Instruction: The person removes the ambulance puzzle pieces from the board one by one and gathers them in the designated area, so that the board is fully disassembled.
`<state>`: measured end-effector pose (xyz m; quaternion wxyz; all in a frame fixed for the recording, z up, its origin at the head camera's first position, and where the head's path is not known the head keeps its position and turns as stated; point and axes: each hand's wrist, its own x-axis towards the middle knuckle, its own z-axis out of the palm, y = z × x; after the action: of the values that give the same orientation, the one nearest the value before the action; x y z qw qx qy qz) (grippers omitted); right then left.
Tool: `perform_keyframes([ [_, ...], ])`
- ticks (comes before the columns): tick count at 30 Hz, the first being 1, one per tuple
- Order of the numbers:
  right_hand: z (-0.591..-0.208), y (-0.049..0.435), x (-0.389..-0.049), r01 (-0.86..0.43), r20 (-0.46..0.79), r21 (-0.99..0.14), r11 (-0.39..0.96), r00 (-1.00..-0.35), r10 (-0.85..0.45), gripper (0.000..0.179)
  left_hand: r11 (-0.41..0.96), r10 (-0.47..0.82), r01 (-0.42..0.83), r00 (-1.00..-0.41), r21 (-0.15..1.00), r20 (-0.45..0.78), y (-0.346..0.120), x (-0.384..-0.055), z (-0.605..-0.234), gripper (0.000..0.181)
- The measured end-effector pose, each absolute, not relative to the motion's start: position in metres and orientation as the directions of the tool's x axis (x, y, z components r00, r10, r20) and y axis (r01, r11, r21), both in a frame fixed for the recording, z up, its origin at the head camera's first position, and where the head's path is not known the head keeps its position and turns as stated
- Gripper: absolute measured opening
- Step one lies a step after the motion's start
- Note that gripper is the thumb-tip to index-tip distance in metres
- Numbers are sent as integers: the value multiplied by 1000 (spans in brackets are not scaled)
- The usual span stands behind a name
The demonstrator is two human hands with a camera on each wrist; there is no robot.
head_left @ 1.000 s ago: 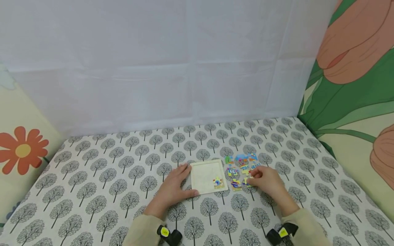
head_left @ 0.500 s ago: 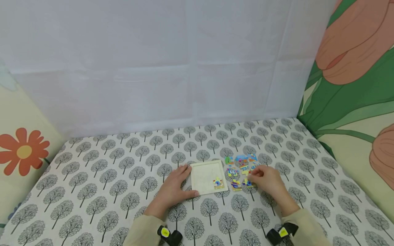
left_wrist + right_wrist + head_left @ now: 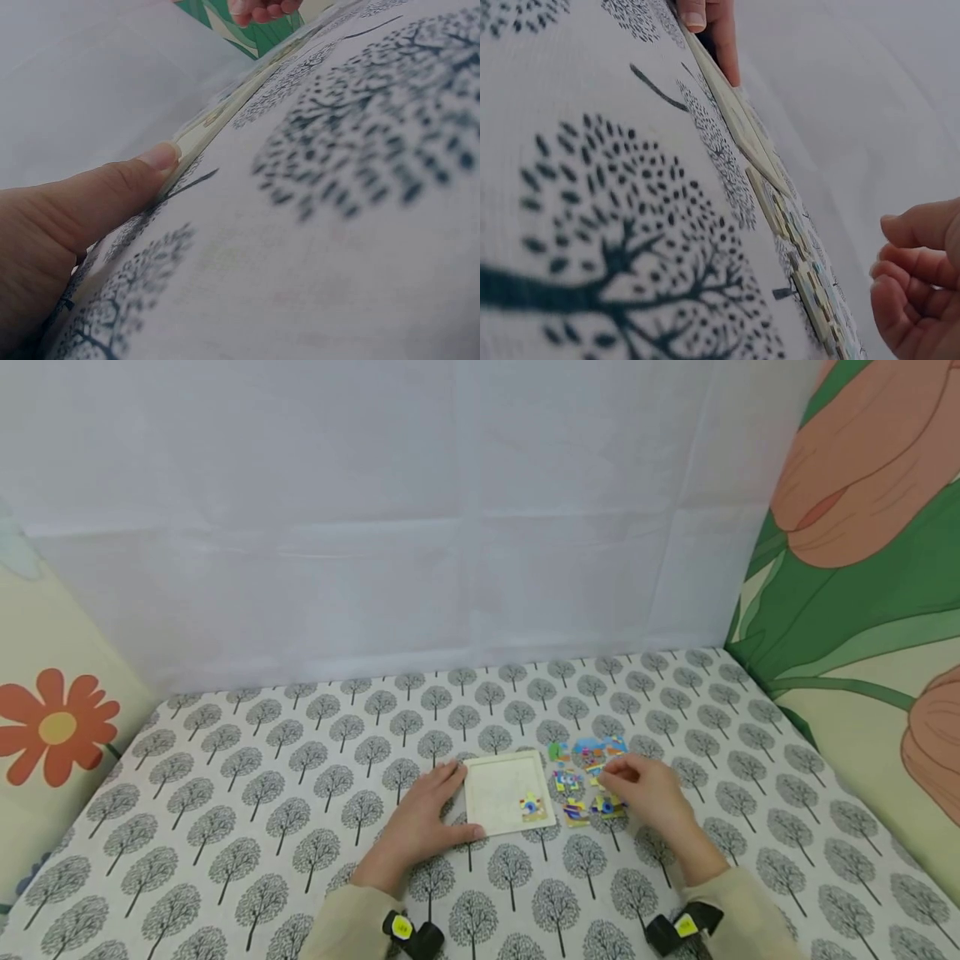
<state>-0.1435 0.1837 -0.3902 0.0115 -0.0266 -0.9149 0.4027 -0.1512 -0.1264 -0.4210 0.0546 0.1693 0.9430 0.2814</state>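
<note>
In the head view a square pale wooden puzzle tray lies on the cloth. One colourful jigsaw piece sits in its lower right corner. My left hand lies spread at the tray's left side, the thumb touching the near edge in the left wrist view. Loose jigsaw pieces are laid out in rows right of the tray. Over their right side hovers my right hand. Its loosely curled fingers are above the pieces in the right wrist view, with nothing visible between thumb and fingertips.
A tree-print cloth covers the table. Behind it hangs a white sheet. Flower-patterned panels stand at both sides. Several jigsaw pieces form the far row.
My right hand has shifted slightly away from me and left over the loose pieces, uncovering the near-row piece with the blue circle. The left hand and tray stay put.
</note>
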Motion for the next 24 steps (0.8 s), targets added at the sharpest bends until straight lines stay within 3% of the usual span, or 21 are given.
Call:
perform_keyframes([
  [6,-390,175,-145,-11,38,-818,576,-999,35,16,783,350,289,-937,551,-6,-126,-151,-421,94],
  [16,-389,165,-145,-62,72,-845,531,-997,-3,10,779,350,291,-937,556,0,-127,-150,-421,94],
  [24,-392,151,-145,-29,21,-866,499,-1000,-21,11,780,350,290,-937,555,-1,-127,-150,-420,93],
])
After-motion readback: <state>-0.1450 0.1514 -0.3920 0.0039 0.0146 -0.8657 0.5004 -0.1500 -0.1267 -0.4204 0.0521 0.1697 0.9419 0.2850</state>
